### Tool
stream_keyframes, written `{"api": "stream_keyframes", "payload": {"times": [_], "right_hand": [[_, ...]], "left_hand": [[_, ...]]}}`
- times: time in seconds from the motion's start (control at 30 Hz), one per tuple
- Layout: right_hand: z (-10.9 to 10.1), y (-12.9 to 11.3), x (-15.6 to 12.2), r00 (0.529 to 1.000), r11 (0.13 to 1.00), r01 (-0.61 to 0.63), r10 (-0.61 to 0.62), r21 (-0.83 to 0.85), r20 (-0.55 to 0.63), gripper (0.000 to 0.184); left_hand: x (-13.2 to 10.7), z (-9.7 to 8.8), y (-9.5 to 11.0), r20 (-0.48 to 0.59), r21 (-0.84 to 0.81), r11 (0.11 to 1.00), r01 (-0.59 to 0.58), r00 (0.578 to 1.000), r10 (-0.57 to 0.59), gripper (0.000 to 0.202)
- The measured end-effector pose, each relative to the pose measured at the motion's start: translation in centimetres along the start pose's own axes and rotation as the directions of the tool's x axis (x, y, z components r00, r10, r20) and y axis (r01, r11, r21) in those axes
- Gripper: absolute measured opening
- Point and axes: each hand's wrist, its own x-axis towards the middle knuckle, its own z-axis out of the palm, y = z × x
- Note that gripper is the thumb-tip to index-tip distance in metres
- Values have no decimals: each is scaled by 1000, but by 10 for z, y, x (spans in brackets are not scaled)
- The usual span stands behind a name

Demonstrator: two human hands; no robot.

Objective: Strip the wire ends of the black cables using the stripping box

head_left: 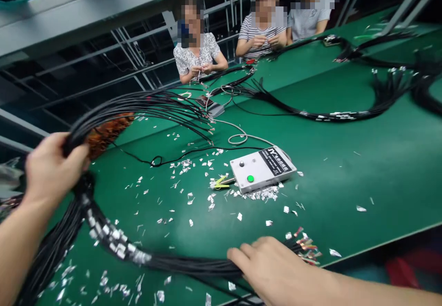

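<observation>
On the wide, smooth green tabletop (362, 177), we have a long, curving bundle of slim black sheathed cables (193, 265), looping to the left and near side of the flat white box with a green button (258, 172). Gathered like this, we judge it fairly heavy and springy: each cable bends easily, but the whole resists tight turns, and the smooth sheaths may slide past one another.

Our left grip (51, 170) is clamped round the bundle left of the box, where the cables are packed together. Our right grip (265, 264) is curled over it on the box's near side, its underside hidden. We find such gathered, sheathed lengths the best places to hold. The stripped multicoloured wire ends (309, 250), nearer us and right of the box, look fragile and are better left unpinched. Silver foil scraps (264, 194) lie round the box.
</observation>
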Motion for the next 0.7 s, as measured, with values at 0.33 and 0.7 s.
{"api": "stream_keyframes", "payload": {"times": [0.33,0.7], "right_hand": [[-3,21,81,970,986,164,-156,23,-185,26],[-18,155,18,948,956,-289,279,-50,-153,93]], "left_hand": [[-134,48,138,303,-572,650,-501,607,735,29],[-206,52,77,323,-621,710,-332,717,618,37]]}}
